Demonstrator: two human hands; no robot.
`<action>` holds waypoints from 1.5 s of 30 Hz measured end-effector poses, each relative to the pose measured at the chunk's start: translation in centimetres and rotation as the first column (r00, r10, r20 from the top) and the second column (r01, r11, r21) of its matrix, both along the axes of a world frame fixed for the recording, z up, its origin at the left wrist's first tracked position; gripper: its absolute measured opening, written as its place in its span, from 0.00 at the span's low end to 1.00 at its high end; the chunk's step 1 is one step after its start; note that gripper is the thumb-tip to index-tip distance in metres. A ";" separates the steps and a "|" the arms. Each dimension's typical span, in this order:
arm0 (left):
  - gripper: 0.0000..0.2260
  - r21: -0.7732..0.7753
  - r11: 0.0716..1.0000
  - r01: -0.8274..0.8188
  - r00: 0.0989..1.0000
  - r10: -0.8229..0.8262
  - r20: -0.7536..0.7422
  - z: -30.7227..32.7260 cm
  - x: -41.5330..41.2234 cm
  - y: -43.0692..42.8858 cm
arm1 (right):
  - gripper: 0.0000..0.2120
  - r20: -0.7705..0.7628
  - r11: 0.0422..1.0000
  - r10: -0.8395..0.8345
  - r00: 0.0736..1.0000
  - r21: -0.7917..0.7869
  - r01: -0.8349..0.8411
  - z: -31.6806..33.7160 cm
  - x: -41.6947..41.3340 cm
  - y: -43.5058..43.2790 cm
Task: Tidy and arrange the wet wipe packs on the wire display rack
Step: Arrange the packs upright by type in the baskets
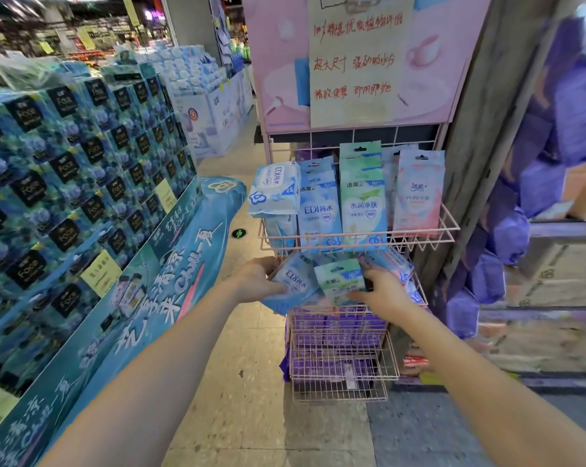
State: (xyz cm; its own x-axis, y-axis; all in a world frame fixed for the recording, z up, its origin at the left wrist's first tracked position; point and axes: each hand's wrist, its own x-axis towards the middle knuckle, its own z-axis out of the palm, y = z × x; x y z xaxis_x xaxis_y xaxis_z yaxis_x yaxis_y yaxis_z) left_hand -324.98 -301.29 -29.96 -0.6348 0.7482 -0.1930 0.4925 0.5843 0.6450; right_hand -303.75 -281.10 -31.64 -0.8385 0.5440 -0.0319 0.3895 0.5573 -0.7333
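A pink wire display rack (450,227) stands ahead with tiered baskets. In its upper basket stand a blue pack (318,210), a green pack (362,203) and a pink pack (418,197), upright, with a bulkier blue-white pack (274,188) tilted at the left end. At the second basket, my left hand (256,281) grips a blue wet wipe pack (296,278) by its left edge. Beside it my right hand (384,293) holds a green wet wipe pack (338,283). More blue-white packs (396,264) lie behind my right hand.
Lower baskets (338,335) hold purple packs. A large stack of blue tissue boxes (83,170) on a blue stand (170,274) fills the left. Purple bags (507,237) and cardboard boxes (554,281) crowd shelves on the right. A pink sign board (369,59) tops the rack. Tiled floor (251,382) runs between.
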 end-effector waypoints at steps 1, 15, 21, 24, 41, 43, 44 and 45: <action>0.11 -0.003 1.000 0.024 1.000 -0.024 0.012 0.4 0.4 -0.5 | 0.16 -0.028 1.000 0.010 1.000 -0.024 -0.011 0.3 0.4 -0.1; 0.23 0.457 0.883 -0.106 0.969 -0.012 0.248 7.3 8.2 0.0 | 0.16 -0.589 0.968 -0.131 0.798 -0.249 -0.024 15.1 4.1 4.4; 0.23 0.615 0.774 -0.152 0.988 0.093 0.127 12.8 9.5 2.9 | 0.16 -0.253 0.990 -0.128 0.959 0.019 0.137 14.1 0.7 5.3; 0.21 0.623 0.770 -0.140 0.990 0.118 0.077 14.9 9.5 3.8 | 0.16 -0.134 0.991 -0.079 0.988 0.094 0.092 13.3 0.7 4.9; 0.20 0.142 0.976 -0.167 0.896 0.210 -0.392 15.7 5.2 6.8 | 0.13 -0.100 0.979 -0.098 0.990 0.171 0.114 12.2 0.9 5.0; 0.21 0.113 0.978 -0.174 0.883 0.206 -0.422 15.4 5.1 7.0 | 0.12 -0.100 0.979 -0.102 0.990 0.168 0.118 12.2 0.9 5.0; 0.20 0.117 0.980 -0.159 0.877 0.195 -0.440 15.3 5.1 7.1 | 0.12 -0.099 0.979 -0.105 0.990 0.165 0.121 12.2 0.9 4.9; 0.20 0.126 0.982 -0.138 0.869 0.181 -0.460 15.2 5.1 7.1 | 0.12 -0.100 0.980 -0.106 0.989 0.158 0.121 12.3 1.0 4.8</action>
